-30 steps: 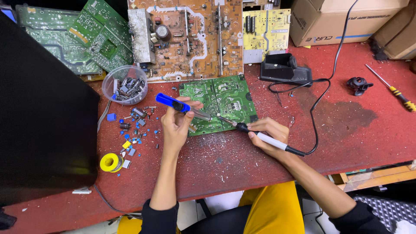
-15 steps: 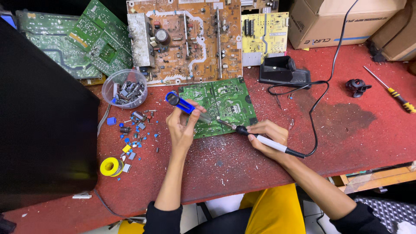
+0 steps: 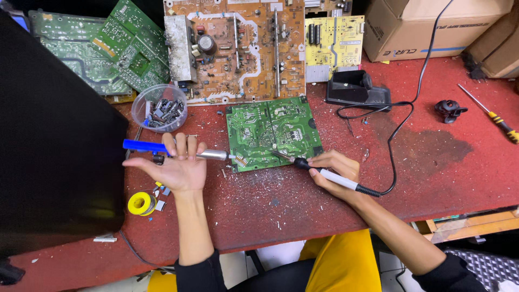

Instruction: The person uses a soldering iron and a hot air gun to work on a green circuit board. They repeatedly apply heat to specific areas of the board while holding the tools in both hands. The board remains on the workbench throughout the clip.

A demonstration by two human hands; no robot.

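Observation:
A green circuit board [image 3: 273, 132] lies flat on the red worktable [image 3: 303, 200]. My left hand [image 3: 175, 167] holds a blue-handled desoldering pump [image 3: 162, 148] level, fingers hooked over it, palm up, its metal nozzle pointing right at the board's lower left corner. My right hand [image 3: 335, 170] grips a soldering iron [image 3: 324, 173] like a pen, its tip touching the board's lower edge. The iron's black cable [image 3: 397, 140] loops back to the right.
A clear bowl of small parts [image 3: 160, 108] sits left of the board. Larger brown [image 3: 238, 48], yellow [image 3: 332, 40] and green boards [image 3: 97, 46] lie behind. A black iron stand [image 3: 357, 89], solder spool [image 3: 141, 204], screwdriver [image 3: 492, 116], cardboard boxes [image 3: 432, 24] and a black panel [image 3: 54, 151] surround the work.
My left hand has swung the blue pump from a raised slant down to lie level, and moved left and lower. The right hand and iron stayed at the board's lower edge.

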